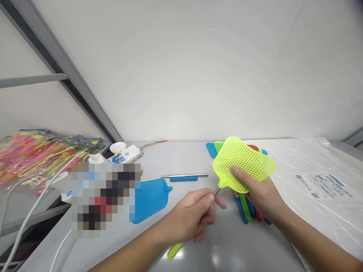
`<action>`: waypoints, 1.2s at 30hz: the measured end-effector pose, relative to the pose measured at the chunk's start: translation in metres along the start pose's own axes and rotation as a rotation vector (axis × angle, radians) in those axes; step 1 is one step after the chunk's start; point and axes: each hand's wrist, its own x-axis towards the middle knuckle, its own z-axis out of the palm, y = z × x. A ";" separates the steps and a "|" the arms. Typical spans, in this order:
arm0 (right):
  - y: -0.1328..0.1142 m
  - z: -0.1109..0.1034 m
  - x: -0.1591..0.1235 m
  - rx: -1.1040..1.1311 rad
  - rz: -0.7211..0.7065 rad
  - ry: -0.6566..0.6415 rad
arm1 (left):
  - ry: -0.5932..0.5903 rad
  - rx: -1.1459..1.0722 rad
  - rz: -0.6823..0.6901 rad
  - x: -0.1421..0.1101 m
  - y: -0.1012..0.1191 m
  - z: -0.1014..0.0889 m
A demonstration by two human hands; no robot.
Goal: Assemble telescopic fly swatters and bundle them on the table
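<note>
My right hand grips the yellow-green mesh head of a fly swatter, thumb pressed on its lower face. My left hand is closed round the swatter's thin metal rod just below the head; the yellow-green handle end sticks out beneath the fist. Under and behind my right hand lies a pile of several swatters in blue, green and red.
A loose blue swatter head lies flat on the white table, with a metal rod and blue handle beyond it. A power strip and white cables sit left. Packaged colourful swatters far left, clear plastic bags right.
</note>
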 end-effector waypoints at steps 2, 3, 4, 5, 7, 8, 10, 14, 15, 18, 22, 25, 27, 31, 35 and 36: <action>0.004 0.000 0.001 0.027 -0.003 -0.014 | -0.032 -0.043 -0.018 -0.001 0.002 -0.001; 0.005 0.001 0.001 0.044 -0.001 -0.022 | -0.047 -0.071 -0.025 -0.001 0.003 -0.002; 0.007 0.002 0.001 0.065 0.006 -0.029 | -0.060 -0.101 -0.031 -0.001 0.003 -0.002; 0.008 0.003 0.001 0.092 0.019 -0.037 | -0.071 -0.131 -0.036 -0.001 0.003 -0.003; 0.008 0.005 0.002 0.165 0.066 -0.065 | -0.096 -0.189 -0.048 -0.001 0.003 -0.005; 0.008 0.007 0.002 0.204 0.100 -0.089 | -0.110 -0.219 -0.058 -0.001 0.003 -0.007; 0.006 0.009 0.002 0.262 0.161 -0.142 | -0.126 -0.272 -0.085 -0.001 0.002 -0.009; 0.004 0.010 0.003 0.261 0.184 -0.154 | -0.095 -0.305 -0.129 0.000 0.002 -0.011; 0.004 0.010 0.004 0.245 0.176 -0.143 | -0.083 -0.298 -0.129 0.000 0.002 -0.010; 0.004 0.008 0.004 0.140 0.148 -0.129 | -0.048 -0.243 -0.100 -0.001 0.002 -0.008; 0.003 0.008 0.002 0.036 0.134 -0.131 | -0.016 -0.144 -0.086 -0.002 0.001 -0.005; 0.004 0.012 0.001 0.090 0.141 -0.089 | -0.006 -0.118 -0.086 -0.002 0.000 -0.005; 0.003 0.015 0.000 0.160 0.158 -0.100 | -0.013 -0.113 -0.075 -0.001 0.001 -0.005; 0.003 0.019 -0.002 0.242 0.176 -0.115 | -0.044 -0.145 -0.063 -0.002 0.006 -0.006; 0.004 0.020 -0.005 0.183 0.170 -0.134 | -0.056 -0.131 -0.078 -0.003 0.009 -0.007; 0.005 0.020 -0.006 0.178 0.171 -0.146 | -0.055 -0.122 -0.083 -0.003 0.009 -0.007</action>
